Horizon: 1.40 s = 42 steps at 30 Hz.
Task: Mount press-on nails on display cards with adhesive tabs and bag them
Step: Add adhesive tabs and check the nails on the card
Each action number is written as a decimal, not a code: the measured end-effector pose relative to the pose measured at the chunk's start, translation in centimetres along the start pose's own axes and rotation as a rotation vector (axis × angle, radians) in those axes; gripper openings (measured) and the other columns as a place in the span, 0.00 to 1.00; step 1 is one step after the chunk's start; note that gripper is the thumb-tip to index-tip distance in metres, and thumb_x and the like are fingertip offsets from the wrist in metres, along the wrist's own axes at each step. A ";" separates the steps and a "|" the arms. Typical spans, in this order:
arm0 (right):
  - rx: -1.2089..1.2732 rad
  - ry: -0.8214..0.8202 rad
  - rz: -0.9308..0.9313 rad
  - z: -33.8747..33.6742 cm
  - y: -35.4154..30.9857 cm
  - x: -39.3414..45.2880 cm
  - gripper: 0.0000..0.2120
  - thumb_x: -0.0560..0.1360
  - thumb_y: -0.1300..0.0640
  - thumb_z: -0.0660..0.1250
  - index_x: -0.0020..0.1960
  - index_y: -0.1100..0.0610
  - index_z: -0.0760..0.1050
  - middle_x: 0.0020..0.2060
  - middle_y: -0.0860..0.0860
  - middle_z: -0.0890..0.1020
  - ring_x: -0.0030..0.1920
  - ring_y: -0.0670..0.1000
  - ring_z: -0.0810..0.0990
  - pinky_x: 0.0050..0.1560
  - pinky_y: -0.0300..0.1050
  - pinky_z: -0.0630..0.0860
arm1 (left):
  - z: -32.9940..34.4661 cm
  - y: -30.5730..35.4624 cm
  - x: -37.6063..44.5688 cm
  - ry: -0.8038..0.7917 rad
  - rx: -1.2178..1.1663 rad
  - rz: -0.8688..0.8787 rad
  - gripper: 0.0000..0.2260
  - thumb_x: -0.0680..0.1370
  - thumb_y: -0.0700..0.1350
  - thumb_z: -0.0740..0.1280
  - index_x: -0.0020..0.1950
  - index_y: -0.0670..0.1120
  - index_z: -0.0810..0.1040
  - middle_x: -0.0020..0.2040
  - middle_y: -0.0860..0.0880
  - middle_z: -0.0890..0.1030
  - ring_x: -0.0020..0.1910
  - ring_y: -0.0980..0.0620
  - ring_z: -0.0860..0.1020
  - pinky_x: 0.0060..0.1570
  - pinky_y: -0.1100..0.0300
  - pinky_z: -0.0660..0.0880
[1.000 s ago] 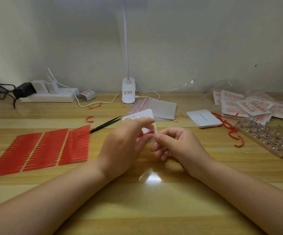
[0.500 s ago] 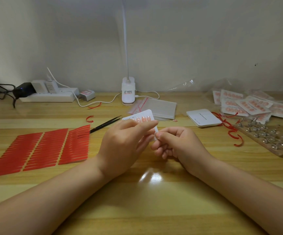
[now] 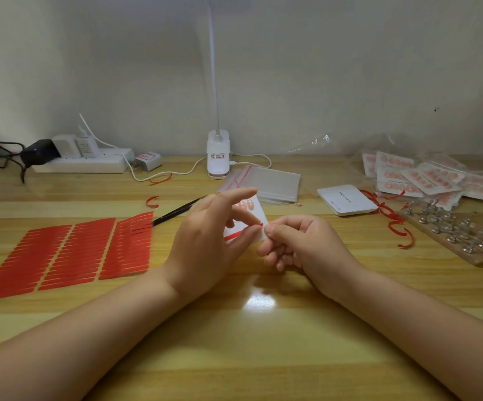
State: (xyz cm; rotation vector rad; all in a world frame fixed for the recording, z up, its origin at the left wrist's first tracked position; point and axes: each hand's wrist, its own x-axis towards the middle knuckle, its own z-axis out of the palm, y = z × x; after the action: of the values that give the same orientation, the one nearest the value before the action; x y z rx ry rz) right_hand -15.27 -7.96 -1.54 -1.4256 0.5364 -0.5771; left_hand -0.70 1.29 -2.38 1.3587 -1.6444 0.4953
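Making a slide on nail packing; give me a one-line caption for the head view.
Both hands, left hand and right hand, hold a nail display card above the wooden table, red adhesive strips alongside.

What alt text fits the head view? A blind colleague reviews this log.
Two bare hands hold a white display card of pink press-on nails over a wooden table; left hand, right hand. Red adhesive tab sheets lie left, finished bagged cards far right.
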 end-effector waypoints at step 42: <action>0.028 0.015 -0.006 -0.1 0.1 0.2 0.06 0.77 0.63 0.66 0.43 0.63 0.79 0.31 0.57 0.83 0.28 0.49 0.79 0.27 0.37 0.74 | 0.1 0.0 -0.2 -0.020 -0.107 -0.037 0.16 0.77 0.42 0.68 0.63 0.46 0.69 0.51 0.45 0.81 0.49 0.49 0.80 0.51 0.55 0.78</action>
State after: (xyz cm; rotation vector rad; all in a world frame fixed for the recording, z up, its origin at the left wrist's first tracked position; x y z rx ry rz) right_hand -15.20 -8.17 -1.67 -1.3976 0.5347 -0.5985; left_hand -0.71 1.33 -2.59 1.3171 -1.6355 0.3676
